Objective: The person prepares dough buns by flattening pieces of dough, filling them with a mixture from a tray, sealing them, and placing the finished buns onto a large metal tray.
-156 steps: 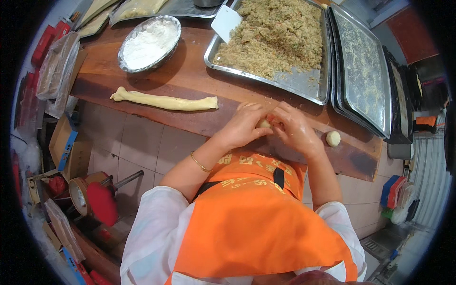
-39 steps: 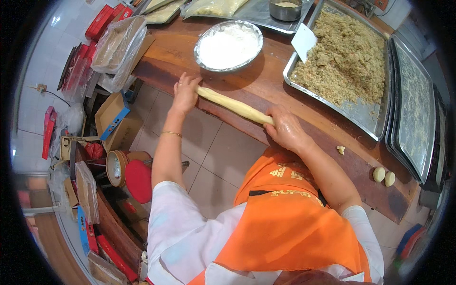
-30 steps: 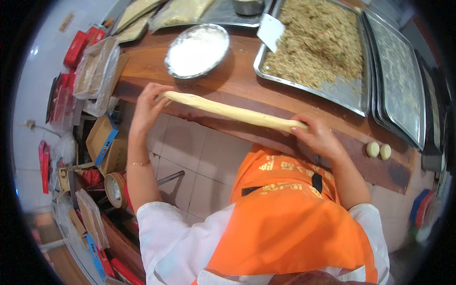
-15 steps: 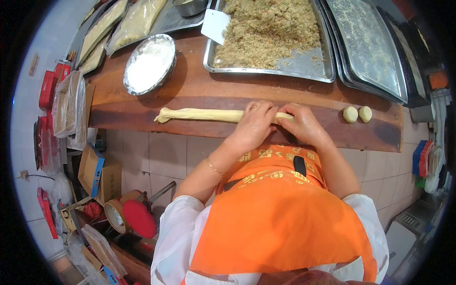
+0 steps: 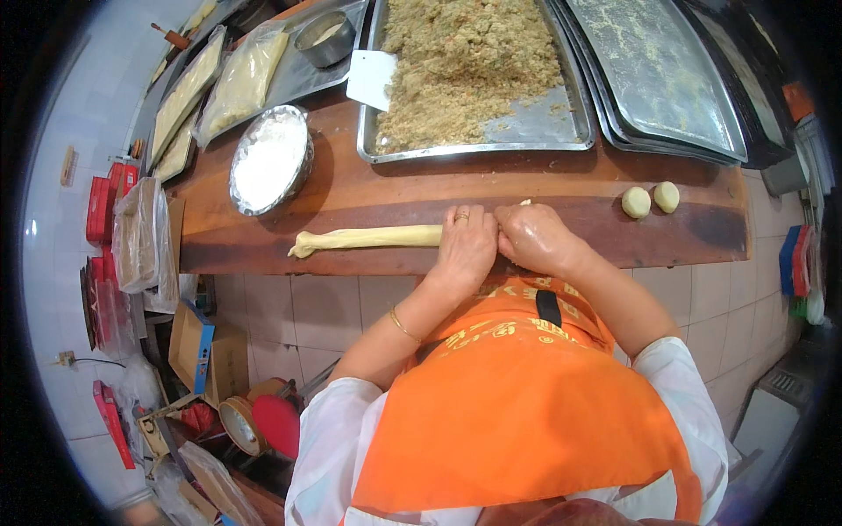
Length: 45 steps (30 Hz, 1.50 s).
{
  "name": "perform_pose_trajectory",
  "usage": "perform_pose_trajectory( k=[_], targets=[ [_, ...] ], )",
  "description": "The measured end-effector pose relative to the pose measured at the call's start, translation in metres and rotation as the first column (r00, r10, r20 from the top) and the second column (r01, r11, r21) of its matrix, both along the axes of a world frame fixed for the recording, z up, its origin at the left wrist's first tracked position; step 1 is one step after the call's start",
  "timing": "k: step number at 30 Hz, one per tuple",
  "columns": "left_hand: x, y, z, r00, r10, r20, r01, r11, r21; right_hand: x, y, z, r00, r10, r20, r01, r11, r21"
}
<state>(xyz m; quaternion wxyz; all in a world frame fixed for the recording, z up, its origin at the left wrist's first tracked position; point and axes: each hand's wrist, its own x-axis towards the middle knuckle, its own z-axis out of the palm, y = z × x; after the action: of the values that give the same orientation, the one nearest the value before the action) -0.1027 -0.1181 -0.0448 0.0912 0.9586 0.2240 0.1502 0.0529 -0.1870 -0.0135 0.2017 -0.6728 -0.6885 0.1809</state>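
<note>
A long pale dough rope (image 5: 377,237) lies along the front of the wooden table, its knobbly end to the left. My left hand (image 5: 467,244) is closed over its right part, fingers pressed together on top. Beside it and touching it, my right hand (image 5: 539,238) is curled round the rope's right end, with its fingertips hidden beneath. A small tip of dough shows just past the right knuckles. Farther right on the table sit two round dough balls, one (image 5: 636,202) slightly nearer than the other (image 5: 667,197).
Behind the rope stand a foil-lined bowl of white flour (image 5: 270,158) and a metal tray (image 5: 478,156) of crumbly filling with a white scraper (image 5: 372,79). Stacked trays (image 5: 667,70) are at the back right. Bagged dough slabs (image 5: 241,88) and a metal bowl (image 5: 324,39) lie back left.
My right hand has turned, knuckles up, and closed over the rope's end, hiding dough that showed between the hands. The whole view has shifted slightly; the two balls stay put.
</note>
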Motion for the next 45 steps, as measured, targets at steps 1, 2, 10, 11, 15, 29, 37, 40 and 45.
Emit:
perform_pose_trajectory(
  k=[1, 2, 10, 11, 15, 29, 37, 40, 45],
  targets=[
    [0.002, -0.001, 0.001, 0.999, 0.026, -0.025, -0.025, 0.999, 0.04, 0.001, -0.003, -0.001, 1.0, -0.002, -0.023, 0.002, 1.0, 0.027],
    [0.004, -0.002, 0.002, 0.997, 0.053, -0.05, -0.048, 0.996, 0.081, 0.001, -0.007, 0.0, 0.999, -0.002, -0.046, 0.005, 0.999, 0.054],
    [0.013, 0.007, 0.0, 0.999, 0.036, -0.032, -0.034, 0.998, 0.054, 0.031, -0.04, -0.021, 0.209, -0.309, -0.928, 0.034, 0.951, -0.309],
    [0.013, 0.009, 0.0, 0.999, 0.038, -0.035, -0.036, 0.998, 0.047, 0.036, -0.046, -0.022, 0.001, -0.328, -0.945, 0.05, 0.944, -0.327],
    [0.024, 0.003, 0.033, 0.997, 0.069, 0.016, -0.067, 0.991, -0.118, 0.073, -0.064, 0.002, 0.135, -0.294, -0.946, 0.188, 0.945, -0.267],
    [0.022, 0.017, 0.041, 0.915, 0.093, 0.393, 0.006, 0.97, -0.243, 0.037, -0.043, -0.005, 0.95, -0.277, -0.145, 0.301, 0.935, 0.188],
    [0.042, -0.01, 0.005, 0.894, -0.28, 0.349, 0.3, 0.954, -0.005, 0.051, -0.058, -0.012, 0.769, -0.459, -0.444, 0.551, 0.828, 0.099],
    [0.036, -0.007, 0.015, 0.915, -0.318, 0.247, 0.339, 0.94, -0.047, 0.06, -0.073, -0.012, 0.662, -0.501, -0.557, 0.646, 0.759, 0.085],
    [0.07, 0.009, 0.039, 0.903, -0.258, 0.345, 0.362, 0.888, -0.283, 0.066, -0.091, -0.015, 0.477, -0.42, -0.772, 0.772, 0.62, 0.14]
  ],
)
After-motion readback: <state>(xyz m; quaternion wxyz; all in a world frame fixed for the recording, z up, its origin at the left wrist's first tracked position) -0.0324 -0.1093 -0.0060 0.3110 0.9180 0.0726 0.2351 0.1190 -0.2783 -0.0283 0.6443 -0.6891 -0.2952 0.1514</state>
